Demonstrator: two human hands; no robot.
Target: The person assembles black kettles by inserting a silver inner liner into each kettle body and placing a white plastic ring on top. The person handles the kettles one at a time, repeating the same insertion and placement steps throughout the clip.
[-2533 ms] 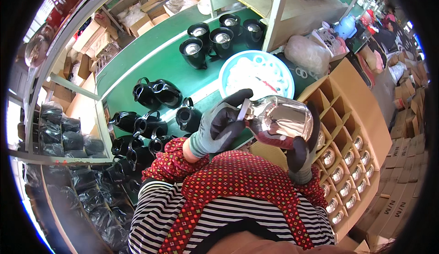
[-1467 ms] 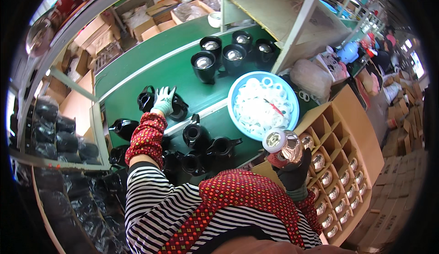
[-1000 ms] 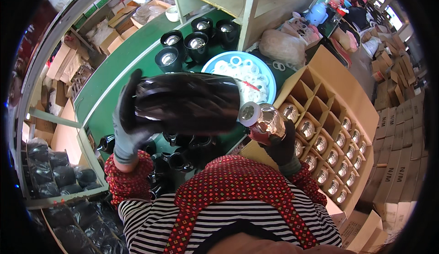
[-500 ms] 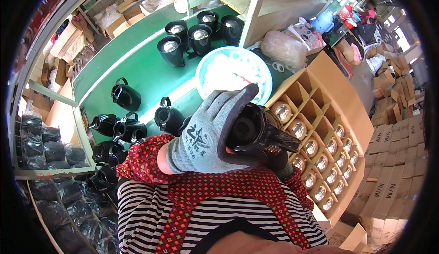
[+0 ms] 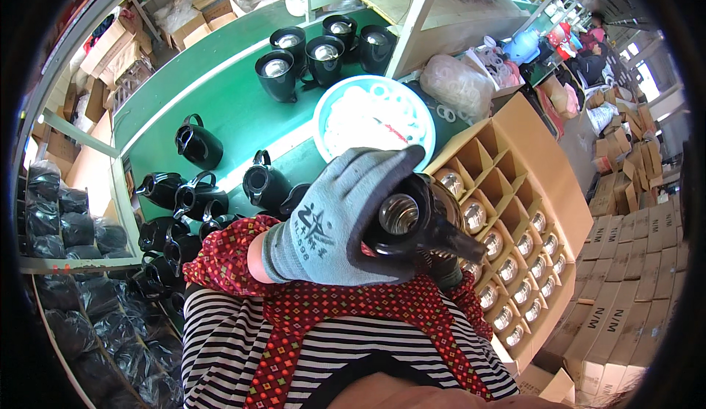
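My left hand, in a grey glove with dark fingertips, is closed around a black jug body. The jug is tipped so its round mouth faces up toward me and its dark handle or spout sticks out to the right. Inside the mouth shows a shiny silver liner. Part of my right hand shows below and behind the jug; its fingers are hidden. To the left, several empty-looking black jugs lie or stand on the green bench. Farther back is a group of black jugs with silvery domes in their tops.
A pale blue basin of white rings stands just beyond my left hand. At right, a divided carton holds several silver liners. Bagged dark goods are at lower left, stacked cartons at far right. A bench post rises behind.
The jug's mouth, dark half a second ago, now shows the silver liner inside. My left hand keeps its grip and the jug has turned slightly. The view has shifted a little.
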